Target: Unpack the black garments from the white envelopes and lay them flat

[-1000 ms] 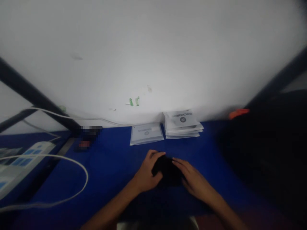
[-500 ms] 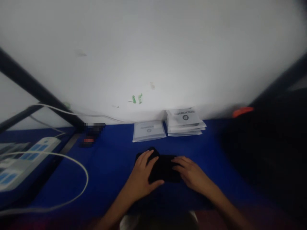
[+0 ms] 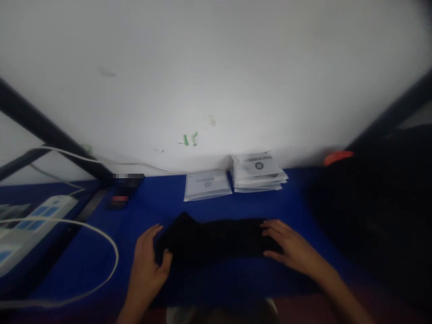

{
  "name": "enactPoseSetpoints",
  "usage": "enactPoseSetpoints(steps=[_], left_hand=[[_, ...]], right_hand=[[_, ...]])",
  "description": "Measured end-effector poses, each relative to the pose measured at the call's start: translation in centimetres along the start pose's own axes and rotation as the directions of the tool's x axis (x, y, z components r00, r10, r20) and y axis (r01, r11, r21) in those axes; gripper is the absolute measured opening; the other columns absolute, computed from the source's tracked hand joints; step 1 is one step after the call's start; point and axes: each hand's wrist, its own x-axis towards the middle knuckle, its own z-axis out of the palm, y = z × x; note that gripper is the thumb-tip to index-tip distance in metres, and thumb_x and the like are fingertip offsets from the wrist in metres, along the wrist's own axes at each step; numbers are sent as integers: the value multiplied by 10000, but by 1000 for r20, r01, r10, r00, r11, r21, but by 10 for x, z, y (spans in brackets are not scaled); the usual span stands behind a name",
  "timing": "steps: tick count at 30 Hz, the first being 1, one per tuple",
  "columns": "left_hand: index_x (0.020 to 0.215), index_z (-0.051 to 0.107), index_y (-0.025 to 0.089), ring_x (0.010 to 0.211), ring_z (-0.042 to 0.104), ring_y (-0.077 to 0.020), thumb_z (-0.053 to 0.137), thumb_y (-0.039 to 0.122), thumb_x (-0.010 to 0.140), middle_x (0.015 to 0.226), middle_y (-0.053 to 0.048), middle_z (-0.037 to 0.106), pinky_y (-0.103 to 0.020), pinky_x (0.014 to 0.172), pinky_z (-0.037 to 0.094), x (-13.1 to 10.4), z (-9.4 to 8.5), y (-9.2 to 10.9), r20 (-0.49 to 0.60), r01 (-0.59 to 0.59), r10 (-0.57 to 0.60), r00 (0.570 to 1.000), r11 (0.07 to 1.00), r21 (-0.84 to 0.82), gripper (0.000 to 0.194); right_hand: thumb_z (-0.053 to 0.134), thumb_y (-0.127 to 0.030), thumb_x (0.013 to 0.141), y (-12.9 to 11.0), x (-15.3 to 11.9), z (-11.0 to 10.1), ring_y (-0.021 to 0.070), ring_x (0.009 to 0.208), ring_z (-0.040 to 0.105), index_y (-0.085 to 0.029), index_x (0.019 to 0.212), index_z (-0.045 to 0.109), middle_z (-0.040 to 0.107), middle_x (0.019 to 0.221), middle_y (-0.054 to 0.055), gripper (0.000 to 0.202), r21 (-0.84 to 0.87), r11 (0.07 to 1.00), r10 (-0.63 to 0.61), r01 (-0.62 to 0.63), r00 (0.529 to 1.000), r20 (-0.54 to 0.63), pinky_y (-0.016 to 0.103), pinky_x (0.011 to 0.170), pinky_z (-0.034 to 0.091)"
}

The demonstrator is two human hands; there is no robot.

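A black cloth piece point(image 3: 226, 240) lies spread sideways on the blue table surface, its left end wider and with a raised corner. At that left end is my left hand point(image 3: 148, 258), thumb and fingers apart around the cloth's edge. My right hand point(image 3: 286, 245) rests at the other end, its fingers stretched over the dark fabric and the thumb apart from them. The cloth is too dark to show what kind of item it is.
Behind the cloth lie a flat printed packet point(image 3: 207, 185) and a stack of similar packets point(image 3: 258, 173) against the white wall. A power strip point(image 3: 37, 229) and a looping white cable point(image 3: 114, 252) are at left. A dark mass point(image 3: 371, 216) fills the right side.
My left hand has moved left and my right hand slightly right. The cloth, bunched and short before, now stretches wider between them. The view has shifted slightly.
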Motion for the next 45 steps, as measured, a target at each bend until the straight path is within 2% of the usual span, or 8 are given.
enactPoseSetpoints(steps=[3, 7, 10, 20, 28, 33, 38, 45], left_hand=[[1366, 457, 235, 1321, 435, -347, 582, 320, 896, 1418, -136, 454, -579, 1091, 400, 10, 12, 33, 99, -134, 135, 986, 991, -13, 494], [1275, 587, 268, 1350, 432, -347, 715, 302, 831, 1461, -99, 476, -570, 1108, 393, 33, 29, 65, 426, -341, 361, 830, 932, -126, 463], [1045, 669, 234, 1257, 532, -295, 660, 174, 860, 1290, -81, 615, -554, 1118, 379, 46, 36, 72, 508, -373, 406, 760, 912, -171, 195], [1038, 639, 219, 940, 644, -218, 435, 249, 1007, 1016, -48, 705, -388, 860, 503, 64, 30, 72, 417, -286, 330, 847, 944, -166, 209], [1000, 630, 207, 887, 660, -224, 452, 258, 1002, 940, -57, 701, -324, 785, 494, 123, 60, 67, 403, -289, 229, 886, 953, 94, 185], [1189, 583, 140, 1032, 603, -296, 491, 269, 989, 1092, -153, 652, -427, 894, 459, 123, 61, 69, 325, -266, 202, 924, 950, 164, 255], [1098, 639, 202, 1005, 576, -258, 582, 368, 950, 1073, -84, 626, -410, 905, 469, 89, 43, 45, 402, -340, 314, 860, 940, -7, 230], [946, 576, 203, 954, 577, -232, 446, 257, 998, 980, -53, 635, -400, 874, 459, 81, 30, 40, 429, -263, 296, 853, 955, -136, 150]], right_hand=[[570, -246, 949, -6, 7, -4, 254, 1035, 596, -218, 1011, 656, 635, 1102, 92, 109, -15, 999, -43, 43, 998, 37, 413, 890, 508], [459, -162, 973, -13, 17, -3, 211, 847, 584, -200, 871, 629, 615, 885, 61, 202, -41, 998, -44, 46, 998, 49, 388, 832, 498], [499, -191, 965, -12, 16, -2, 221, 915, 597, -195, 935, 625, 629, 964, 72, 129, -28, 999, -43, 44, 998, 34, 427, 922, 485], [645, -432, 905, -5, 6, 4, 311, 1277, 499, -253, 1366, 519, 519, 1393, 130, 510, 5, 1000, 10, -10, 999, -53, 507, 1044, 459], [441, -240, 993, 16, 54, -3, 241, 835, 630, -201, 986, 657, 666, 900, 91, 220, -236, 970, 10, -63, 975, -220, 378, 757, 534], [449, -258, 990, 20, 72, -3, 306, 1023, 621, -168, 1176, 608, 646, 1131, 161, 260, -300, 929, 84, -215, 915, -395, 441, 847, 541], [522, -287, 975, 18, 60, 7, 266, 1057, 604, -201, 1211, 606, 637, 1140, 115, 266, -135, 988, -101, 78, 980, -174, 439, 925, 520], [437, -217, 1002, 12, 62, -4, 235, 877, 596, -181, 982, 656, 636, 934, 92, 223, -96, 992, -86, 79, 994, -62, 408, 835, 499]])
